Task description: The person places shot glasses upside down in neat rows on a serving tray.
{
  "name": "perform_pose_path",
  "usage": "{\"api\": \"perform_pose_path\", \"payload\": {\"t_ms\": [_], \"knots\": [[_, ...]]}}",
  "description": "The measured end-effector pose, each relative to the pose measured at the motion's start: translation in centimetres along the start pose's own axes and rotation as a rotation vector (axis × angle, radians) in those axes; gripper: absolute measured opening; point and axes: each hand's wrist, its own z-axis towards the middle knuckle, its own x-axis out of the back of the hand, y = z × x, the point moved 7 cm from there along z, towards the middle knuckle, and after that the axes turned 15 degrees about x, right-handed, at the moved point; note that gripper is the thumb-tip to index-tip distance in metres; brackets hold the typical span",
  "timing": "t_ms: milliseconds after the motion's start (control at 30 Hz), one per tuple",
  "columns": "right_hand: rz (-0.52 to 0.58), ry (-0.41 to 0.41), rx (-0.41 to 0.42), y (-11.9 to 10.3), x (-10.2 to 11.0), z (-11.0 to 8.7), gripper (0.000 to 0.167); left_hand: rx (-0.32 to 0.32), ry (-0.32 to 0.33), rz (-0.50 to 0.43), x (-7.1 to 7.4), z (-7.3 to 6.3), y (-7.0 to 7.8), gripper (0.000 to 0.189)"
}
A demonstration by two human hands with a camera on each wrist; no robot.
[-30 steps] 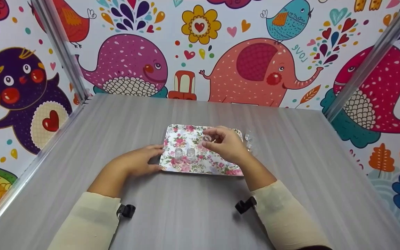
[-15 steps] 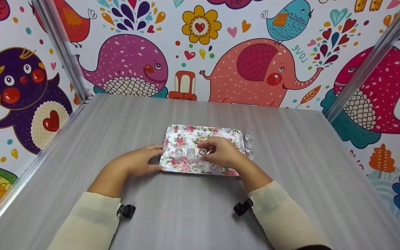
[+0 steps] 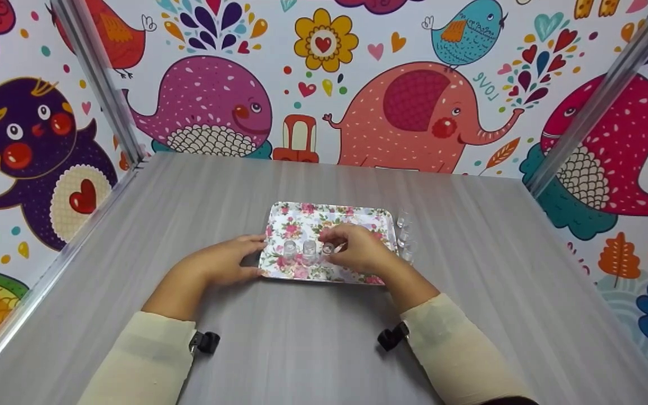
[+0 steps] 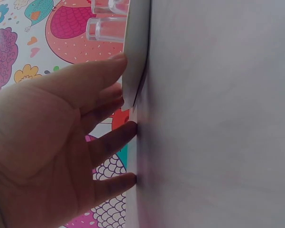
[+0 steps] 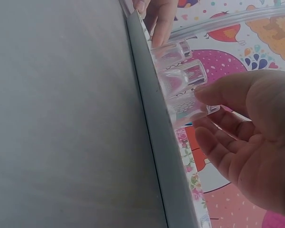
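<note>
A floral tray (image 3: 352, 274) lies on the table. Three small clear glasses stand in a row on it: a left glass (image 3: 290, 251), a middle glass (image 3: 309, 251) and a right glass (image 3: 328, 248). My right hand (image 3: 360, 248) pinches the right glass between thumb and fingers; the right wrist view shows the thumb (image 5: 223, 91) against its upper part. At the tray's left side rests my left hand (image 3: 228, 260), fingers spread and fairly straight. In the left wrist view its thumb (image 4: 104, 71) touches the tray's rim, while other fingertips reach the table.
More clear pieces (image 3: 404, 233) stand in a line just beyond the tray's right edge. The grey table (image 3: 301, 343) meets printed wall panels at the back and sides. A metal post (image 3: 599, 95) rises at the far right corner.
My right hand has come down and toward me with the right glass, bringing it beside the middle one; in the last half second it barely moved. My left hand stayed at the tray.
</note>
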Motion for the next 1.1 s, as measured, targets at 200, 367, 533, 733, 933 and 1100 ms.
{"api": "perform_pose_path", "payload": {"t_ms": [200, 367, 533, 733, 933, 1100], "knots": [[-0.009, -0.012, 0.046, -0.5, 0.2, -0.1, 0.038, 0.019, -0.004, -0.005, 0.0, 0.1, -0.1, 0.067], [-0.034, -0.003, 0.082, -1.3, 1.2, -0.6, 0.046, 0.025, 0.001, -0.011, -0.2, 0.1, -0.2, 0.067], [-0.001, 0.023, 0.078, -1.4, 2.4, -1.3, 0.045, 0.02, 0.005, -0.011, -0.2, 0.1, -0.2, 0.067], [0.02, 0.077, 0.051, -0.5, 4.3, -2.6, 0.048, 0.033, 0.002, -0.006, 0.0, 0.1, -0.4, 0.067], [-0.005, 0.112, -0.009, 0.7, 6.5, -4.8, 0.05, 0.035, -0.003, -0.002, 0.0, -0.1, -0.3, 0.067], [-0.01, 0.159, -0.032, 1.6, 8.5, -6.5, 0.054, 0.039, -0.008, 0.004, -0.1, 0.0, -0.3, 0.068]]}}
